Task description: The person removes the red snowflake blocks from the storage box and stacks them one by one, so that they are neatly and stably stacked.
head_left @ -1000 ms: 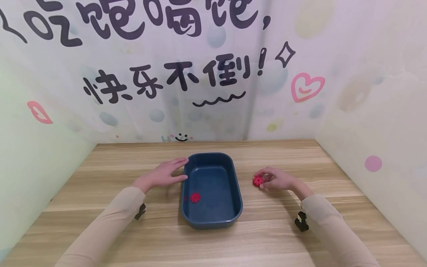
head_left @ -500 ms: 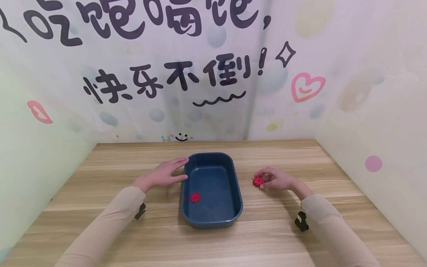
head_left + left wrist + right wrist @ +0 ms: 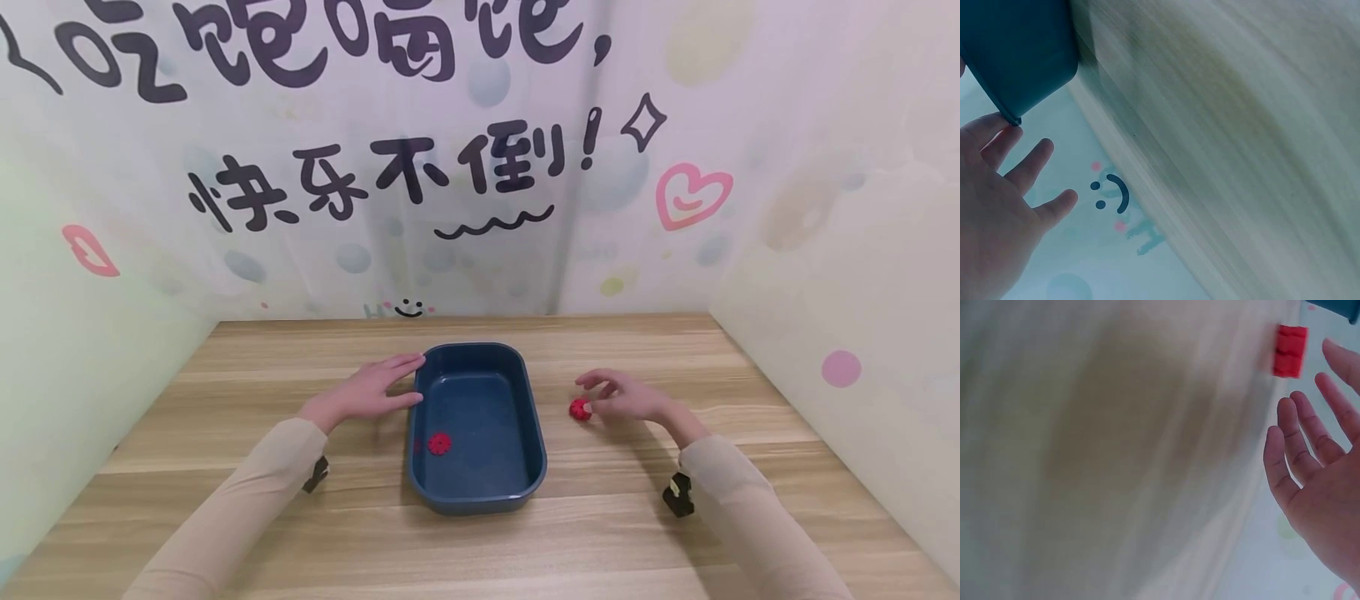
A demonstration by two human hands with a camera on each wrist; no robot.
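Observation:
A dark blue rectangular tray [image 3: 477,500] sits on the table, with one red notched plastic disc [image 3: 439,443] lying inside near its left wall. My left hand [image 3: 365,390] has its fingers extended and touches the tray's left rim; the left wrist view shows the fingertips at the edge of the tray [image 3: 1029,56]. To the right of the tray stands a small stack of red notched discs [image 3: 579,409], seen side-on as a red stack [image 3: 1290,351] in the right wrist view. Beside it is my right hand [image 3: 628,398], fingers loosely spread and holding nothing. The right wrist view shows the hand [image 3: 1329,494] apart from the stack.
The wood-grain table [image 3: 480,558] meets a printed back wall [image 3: 315,275] with black lettering, and pale walls rise at both sides. Black devices sit at the left wrist [image 3: 317,475] and the right wrist [image 3: 678,495].
My right hand's fingers have loosened from the red disc stack and drawn slightly away to the right. The stack stays on the table. My left hand and the tray have not visibly moved.

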